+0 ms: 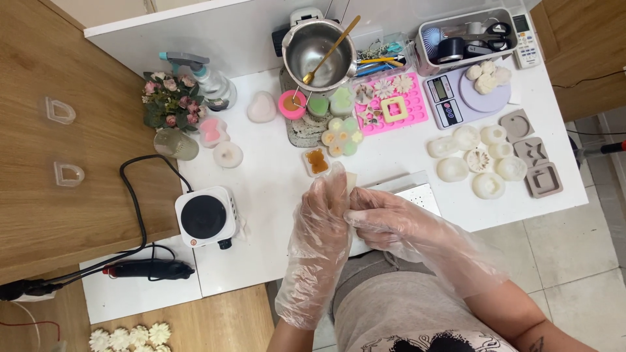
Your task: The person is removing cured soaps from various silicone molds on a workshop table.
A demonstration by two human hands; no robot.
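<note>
Two gloved hands meet at frame centre. Left hand [324, 212] and right hand [385, 220] pinch a pale silicone mould [350, 182] between fingertips, apparently flexing it to free a casting; next move likely calls for gentle, even peeling. At 9 o'clock: one electric hotplate [205, 217]. At 12, just beyond the hands: one small amber-filled mould [317, 161]. Further, at 2 o'clock: seven white cast pieces [476, 160], three grey moulds [535, 156]. Farthest: one steel melting pot [318, 53], one pink mould tray [389, 101], one digital scale [460, 94].

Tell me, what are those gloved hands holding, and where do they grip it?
A small whitish piece, pinched at its lower end between the left hand and right hand.
</note>
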